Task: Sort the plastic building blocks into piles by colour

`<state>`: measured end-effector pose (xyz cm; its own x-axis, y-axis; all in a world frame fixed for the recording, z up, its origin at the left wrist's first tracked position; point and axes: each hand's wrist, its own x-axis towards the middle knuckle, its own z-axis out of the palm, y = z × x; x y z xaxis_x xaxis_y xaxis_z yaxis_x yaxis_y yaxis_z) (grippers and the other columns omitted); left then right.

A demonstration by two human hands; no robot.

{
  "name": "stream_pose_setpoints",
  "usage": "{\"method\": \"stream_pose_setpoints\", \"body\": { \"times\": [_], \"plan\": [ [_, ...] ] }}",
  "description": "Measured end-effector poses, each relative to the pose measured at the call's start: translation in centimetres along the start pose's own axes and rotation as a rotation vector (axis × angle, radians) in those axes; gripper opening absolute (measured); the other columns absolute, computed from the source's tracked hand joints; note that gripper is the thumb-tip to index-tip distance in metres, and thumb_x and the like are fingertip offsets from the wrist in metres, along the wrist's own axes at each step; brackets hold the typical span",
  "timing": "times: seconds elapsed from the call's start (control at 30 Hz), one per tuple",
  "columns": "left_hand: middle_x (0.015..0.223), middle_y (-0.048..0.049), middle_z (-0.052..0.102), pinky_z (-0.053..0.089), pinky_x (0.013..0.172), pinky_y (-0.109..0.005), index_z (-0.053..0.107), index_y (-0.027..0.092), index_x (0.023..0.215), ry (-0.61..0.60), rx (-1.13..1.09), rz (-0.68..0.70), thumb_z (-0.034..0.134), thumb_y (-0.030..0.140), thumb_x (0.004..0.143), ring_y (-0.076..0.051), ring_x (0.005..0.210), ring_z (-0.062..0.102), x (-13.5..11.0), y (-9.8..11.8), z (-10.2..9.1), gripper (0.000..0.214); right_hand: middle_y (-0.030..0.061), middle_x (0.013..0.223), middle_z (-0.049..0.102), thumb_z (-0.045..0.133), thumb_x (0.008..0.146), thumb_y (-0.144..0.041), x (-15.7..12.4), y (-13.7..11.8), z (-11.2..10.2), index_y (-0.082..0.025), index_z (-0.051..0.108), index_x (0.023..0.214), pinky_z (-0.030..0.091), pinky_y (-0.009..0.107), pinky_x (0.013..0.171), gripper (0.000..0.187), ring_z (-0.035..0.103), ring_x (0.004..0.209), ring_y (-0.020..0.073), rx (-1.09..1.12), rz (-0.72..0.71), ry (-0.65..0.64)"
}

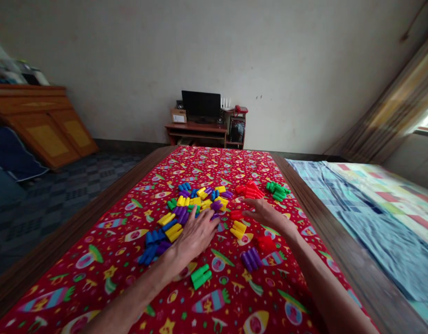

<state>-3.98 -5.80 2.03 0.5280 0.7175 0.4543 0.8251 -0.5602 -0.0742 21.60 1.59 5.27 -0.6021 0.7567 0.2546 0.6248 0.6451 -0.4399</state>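
My left hand (200, 229) lies over the near edge of a loose pile of small ribbed plastic pieces, its fingers spread among purple pieces (181, 213), yellow pieces (174, 232) and blue pieces (154, 237). Whether its fingertips touch any piece is hard to see. To the right, my right hand (265, 213) reaches in with fingers stretched out, beside a single red piece (236, 215). Just beyond it is a group of red pieces (251, 190), with a group of green pieces (278, 191) to the right.
Nearer me lie a yellow piece (238, 229), a purple piece (251, 259), a red piece (265, 244) and a green piece (201, 276). A patterned red cloth (130, 283) covers the table. A bed (373, 222) stands alongside on the right, a computer desk (196, 128) beyond.
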Motion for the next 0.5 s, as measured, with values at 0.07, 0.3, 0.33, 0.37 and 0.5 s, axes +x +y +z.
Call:
{"method": "stream_pose_setpoints", "body": {
  "times": [0.07, 0.3, 0.33, 0.37, 0.5],
  "plan": [
    [0.119, -0.0114, 0.063, 0.034, 0.109, -0.053, 0.066, 0.018, 0.101, -0.007, -0.007, -0.024, 0.048, 0.02, 0.092, -0.026, 0.115, 0.057, 0.5, 0.1, -0.6, 0.02, 0.0079, 0.092, 0.07, 0.058, 0.085, -0.022, -0.1, 0.1, 1.0, -0.019, 0.064, 0.118, 0.046, 0.026, 0.069, 0.033, 0.064, 0.08, 0.0179, -0.014, -0.031, -0.066],
    [0.137, -0.0028, 0.054, 0.029, 0.113, -0.047, 0.053, 0.027, 0.128, -0.126, -0.232, 0.156, 0.047, 0.031, 0.095, -0.022, 0.132, 0.042, 1.2, 5.0, -1.5, 0.033, 0.0066, 0.069, 0.064, 0.051, 0.09, -0.033, 0.7, -0.2, 1.7, -0.012, 0.066, 0.085, 0.039, 0.024, 0.058, 0.026, 0.055, 0.061, 0.0141, -0.046, -0.004, 0.128],
    [0.14, -0.0012, 0.052, 0.03, 0.112, -0.048, 0.049, 0.03, 0.132, -0.162, -0.258, 0.181, 0.049, 0.032, 0.094, -0.023, 0.133, 0.04, 1.1, 5.6, -1.3, 0.038, 0.0059, 0.067, 0.063, 0.05, 0.09, -0.038, 0.8, 0.4, 1.3, -0.012, 0.066, 0.084, 0.038, 0.024, 0.057, 0.031, 0.054, 0.059, 0.0139, -0.025, 0.054, 0.211],
    [0.14, -0.0004, 0.051, 0.032, 0.111, -0.048, 0.046, 0.032, 0.134, -0.188, -0.273, 0.188, 0.05, 0.032, 0.094, -0.024, 0.133, 0.039, 0.9, 5.9, -1.2, 0.04, 0.0051, 0.065, 0.063, 0.05, 0.089, -0.043, 0.9, 1.2, 0.9, -0.012, 0.066, 0.085, 0.038, 0.024, 0.055, 0.035, 0.053, 0.058, 0.0138, 0.002, 0.125, 0.286],
    [0.131, -0.0042, 0.055, 0.043, 0.101, -0.036, 0.055, 0.028, 0.123, -0.165, -0.274, 0.138, 0.047, 0.019, 0.093, -0.021, 0.122, 0.049, 0.4, 5.7, -0.9, 0.032, 0.0051, 0.063, 0.065, 0.054, 0.082, -0.054, 0.9, 4.8, 0.0, -0.011, 0.069, 0.093, 0.04, 0.024, 0.053, 0.046, 0.056, 0.057, 0.0165, 0.112, 0.376, 0.416]
  ]
}}
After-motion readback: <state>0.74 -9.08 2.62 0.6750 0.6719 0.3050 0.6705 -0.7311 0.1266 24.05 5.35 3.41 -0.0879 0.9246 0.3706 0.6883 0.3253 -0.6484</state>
